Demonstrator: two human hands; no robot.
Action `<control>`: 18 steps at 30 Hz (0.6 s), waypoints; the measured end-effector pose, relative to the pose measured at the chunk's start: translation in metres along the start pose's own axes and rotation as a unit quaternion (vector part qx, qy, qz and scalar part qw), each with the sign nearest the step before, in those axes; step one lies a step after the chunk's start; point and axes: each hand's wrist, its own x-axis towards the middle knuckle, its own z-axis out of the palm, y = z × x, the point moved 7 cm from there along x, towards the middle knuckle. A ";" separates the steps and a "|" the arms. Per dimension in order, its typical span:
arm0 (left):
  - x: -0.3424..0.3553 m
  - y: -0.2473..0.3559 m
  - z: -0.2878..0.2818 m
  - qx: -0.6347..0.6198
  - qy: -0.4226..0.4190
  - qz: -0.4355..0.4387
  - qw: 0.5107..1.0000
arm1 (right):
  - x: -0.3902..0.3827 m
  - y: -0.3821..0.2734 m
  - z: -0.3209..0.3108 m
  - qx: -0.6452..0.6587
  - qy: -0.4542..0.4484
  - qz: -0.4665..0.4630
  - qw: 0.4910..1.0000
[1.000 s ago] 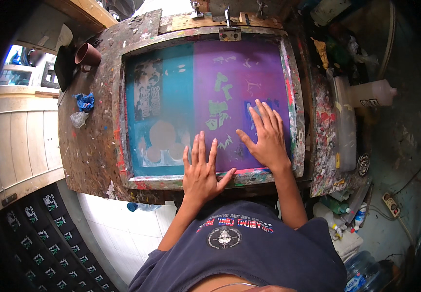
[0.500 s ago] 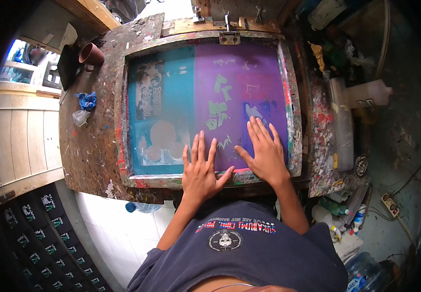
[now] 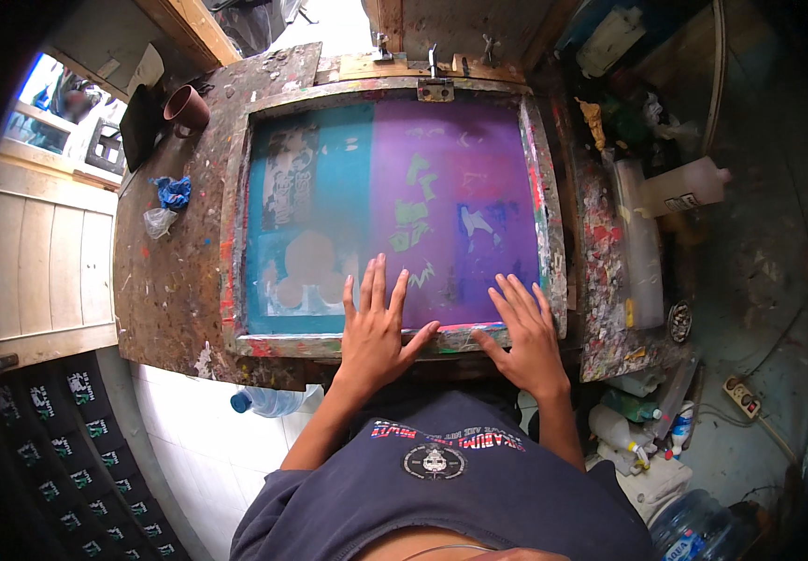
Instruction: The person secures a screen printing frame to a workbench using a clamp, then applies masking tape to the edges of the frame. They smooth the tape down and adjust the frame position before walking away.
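A paint-stained screen printing frame (image 3: 235, 215) lies flat on the worktable, gripped at its far edge by a metal hinge clamp (image 3: 436, 90). Its mesh is teal (image 3: 329, 215) on the left and purple (image 3: 488, 280) on the right, with pale stencil shapes in both. My left hand (image 3: 376, 318) rests over the near rim, fingers spread toward the middle of the mesh. Over the near right corner is my right hand (image 3: 527, 341), its fingers apart too, fingertips at the purple mesh. Neither hand holds anything.
On the worktable (image 3: 170, 290) at left stand a brown mug (image 3: 186, 110) and crumpled blue plastic (image 3: 173, 192). A translucent bottle (image 3: 684, 187) lies at right. Below are a water jug (image 3: 273, 402), several bottles (image 3: 623, 435) and a power strip (image 3: 742, 396). Dark printed cloths (image 3: 77, 458) hang lower left.
My right hand has drawn back toward me and slightly right, from the blue patch to the near rim. The left hand has barely shifted. The whole view has moved slightly.
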 end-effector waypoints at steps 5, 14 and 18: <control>0.002 -0.001 0.004 -0.008 0.012 -0.012 1.000 | -0.001 0.013 -0.007 -0.007 0.037 0.030 0.999; 0.003 -0.004 0.005 -0.010 0.020 -0.024 0.999 | 0.009 0.021 0.000 -0.004 0.051 0.050 0.997; 0.003 -0.004 0.004 -0.008 0.017 -0.024 1.000 | 0.006 0.024 -0.003 -0.002 0.071 0.053 0.996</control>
